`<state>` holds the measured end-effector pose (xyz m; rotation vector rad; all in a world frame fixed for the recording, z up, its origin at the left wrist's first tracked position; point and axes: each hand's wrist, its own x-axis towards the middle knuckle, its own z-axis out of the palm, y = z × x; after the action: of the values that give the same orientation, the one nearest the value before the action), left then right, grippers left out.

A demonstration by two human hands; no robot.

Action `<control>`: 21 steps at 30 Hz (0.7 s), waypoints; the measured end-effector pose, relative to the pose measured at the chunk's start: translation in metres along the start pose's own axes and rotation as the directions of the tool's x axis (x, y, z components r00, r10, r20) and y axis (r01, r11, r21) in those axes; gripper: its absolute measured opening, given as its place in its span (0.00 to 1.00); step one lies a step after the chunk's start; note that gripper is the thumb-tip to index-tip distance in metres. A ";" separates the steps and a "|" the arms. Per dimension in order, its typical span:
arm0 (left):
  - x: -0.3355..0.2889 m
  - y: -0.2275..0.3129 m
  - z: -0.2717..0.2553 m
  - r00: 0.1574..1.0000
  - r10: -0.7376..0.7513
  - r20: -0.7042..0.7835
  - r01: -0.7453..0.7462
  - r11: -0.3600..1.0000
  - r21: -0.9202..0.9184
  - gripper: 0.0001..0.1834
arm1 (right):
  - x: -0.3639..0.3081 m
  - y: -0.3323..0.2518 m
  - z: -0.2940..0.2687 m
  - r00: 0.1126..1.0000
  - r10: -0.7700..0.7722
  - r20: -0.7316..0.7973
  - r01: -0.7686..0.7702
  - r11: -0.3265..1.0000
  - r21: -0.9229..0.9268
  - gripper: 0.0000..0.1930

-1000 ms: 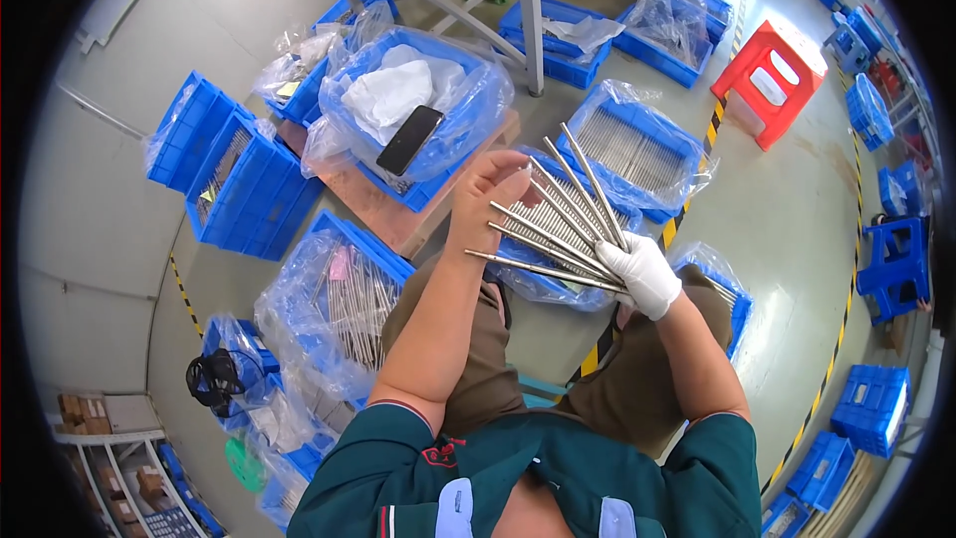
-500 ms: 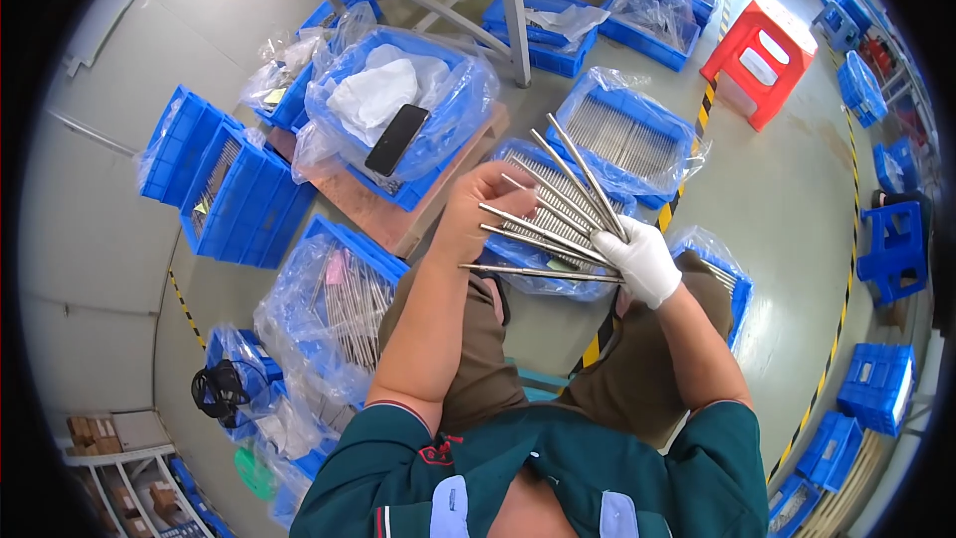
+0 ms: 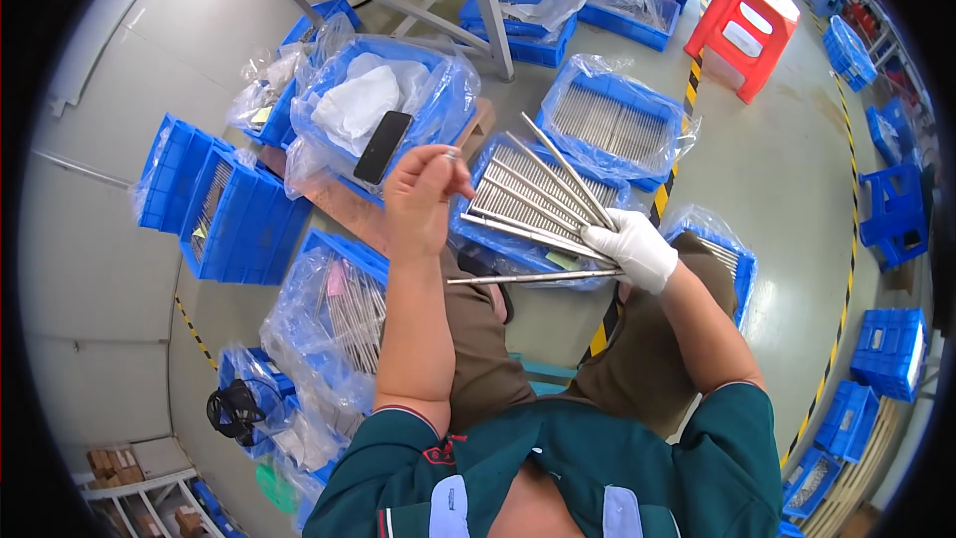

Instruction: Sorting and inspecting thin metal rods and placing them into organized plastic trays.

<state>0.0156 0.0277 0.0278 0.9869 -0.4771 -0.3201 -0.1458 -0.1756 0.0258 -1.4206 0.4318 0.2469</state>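
My right hand [image 3: 634, 251], in a white glove, grips several slim metal rods [image 3: 546, 201] near one end. They fan out toward the upper left, and the lowest one points nearly straight left. My bare left hand [image 3: 420, 194] is raised left of the rods' free ends, apart from them. Its fingers are curled together, with a tiny pale speck at the fingertips too small to name. Below the rods stands a blue bin [image 3: 476, 233] lined with clear plastic and filled with similar rods in rows. A black phone [image 3: 383, 147] lies on another lined bin beyond my left hand.
Another blue bin of rods [image 3: 612, 125] stands farther ahead. Left of my legs is a plastic-wrapped bin with loose rods [image 3: 354, 314]. Stacked blue bins [image 3: 244, 224] are at far left, a red stool [image 3: 742, 35] at far right. A table leg [image 3: 488, 5] rises ahead.
My left hand has moved left, away from the rods' ends, and its fingers have drawn together. My right hand still holds the fan of rods, shifted slightly in view.
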 end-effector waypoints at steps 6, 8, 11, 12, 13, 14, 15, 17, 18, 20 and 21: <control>-0.004 -0.015 0.009 0.988 -0.144 0.049 0.150 0.976 -0.157 0.13 | 0.003 0.011 0.001 0.995 0.009 0.103 -0.016 0.998 0.061 0.13; -0.004 -0.024 0.008 0.984 -0.173 -0.044 0.154 0.949 -0.276 0.15 | 0.009 0.015 0.009 0.999 -0.033 0.038 0.028 0.993 0.117 0.12; -0.001 -0.018 -0.001 0.962 -0.256 -0.098 0.186 0.873 -0.451 0.17 | 0.021 0.023 0.008 0.998 -0.059 -0.017 0.062 0.971 0.229 0.11; 0.001 -0.015 -0.004 0.970 -0.238 -0.043 0.193 0.867 -0.459 0.18 | 0.024 0.024 0.008 0.994 -0.087 -0.061 0.097 0.976 0.192 0.10; 0.002 -0.013 -0.005 0.971 -0.235 -0.043 0.190 0.868 -0.459 0.18 | 0.025 0.024 0.008 0.988 -0.117 -0.105 0.132 0.979 0.154 0.10; 0.002 -0.010 -0.006 0.969 -0.248 -0.014 0.216 0.871 -0.442 0.19 | 0.026 0.024 0.006 0.989 -0.101 -0.110 0.117 0.982 0.148 0.09; 0.002 -0.007 -0.005 0.965 -0.260 0.014 0.242 0.873 -0.424 0.19 | 0.025 0.022 0.008 0.989 -0.103 -0.109 0.118 0.982 0.147 0.09; 0.002 -0.003 -0.008 0.967 -0.253 -0.010 0.228 0.887 -0.403 0.19 | 0.021 0.018 0.012 0.984 -0.087 -0.155 0.115 0.977 0.179 0.08; 0.002 -0.001 -0.015 0.965 -0.261 -0.005 0.238 0.887 -0.397 0.20 | 0.021 0.019 0.012 0.983 -0.091 -0.157 0.118 0.977 0.178 0.08; 0.001 -0.004 -0.021 0.963 -0.271 -0.014 0.241 0.877 -0.416 0.20 | 0.022 0.023 0.010 0.980 -0.093 -0.175 0.130 0.969 0.211 0.08; -0.001 -0.004 -0.016 0.961 -0.278 0.002 0.258 0.889 -0.379 0.20 | 0.022 0.023 0.011 0.980 -0.092 -0.175 0.129 0.969 0.211 0.08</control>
<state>0.0225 0.0374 0.0166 0.6802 -0.2159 -0.6104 -0.1337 -0.1635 -0.0032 -1.2446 0.4967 -0.0100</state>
